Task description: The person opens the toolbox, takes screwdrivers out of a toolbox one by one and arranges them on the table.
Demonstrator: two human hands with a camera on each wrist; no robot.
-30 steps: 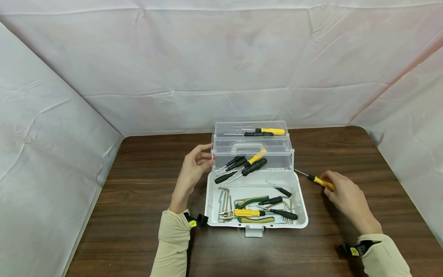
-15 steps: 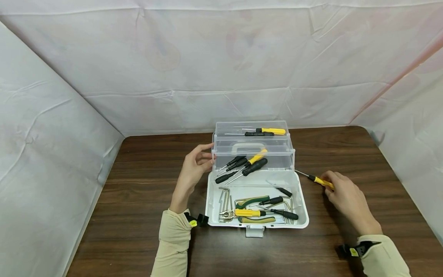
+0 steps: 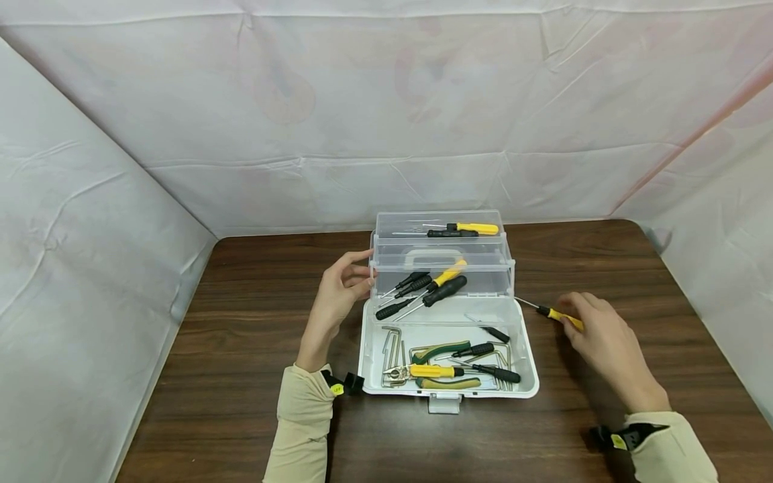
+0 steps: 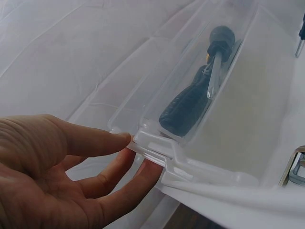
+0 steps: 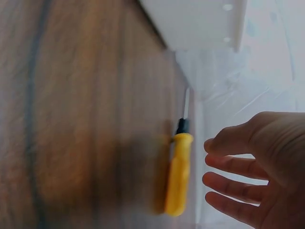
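A white toolbox (image 3: 365,362) stands with its clear stepped trays (image 3: 489,285) raised at the back. My left hand (image 3: 338,295) is at their left side; in the left wrist view its thumb and fingers pinch the edge of the clear plastic (image 4: 155,153). On the table right of the box lies a screwdriver (image 5: 179,174) with a yellow and black handle, its shaft pointing to the box. My right hand (image 3: 606,345) hovers beside that handle, fingers loosely bent and apart from it in the right wrist view.
Black and yellow screwdrivers (image 3: 447,288) lie in the clear trays. The white base holds green-handled pliers (image 3: 443,350), hex keys (image 3: 392,349) and more screwdrivers (image 3: 495,373). A latch (image 3: 443,404) juts from its front. White sheeting (image 3: 386,121) surrounds the brown table (image 3: 260,322).
My right hand has come off the screwdriver's handle and shifted slightly; the screwdriver stays in place on the table. My left hand keeps its hold on the clear plastic.
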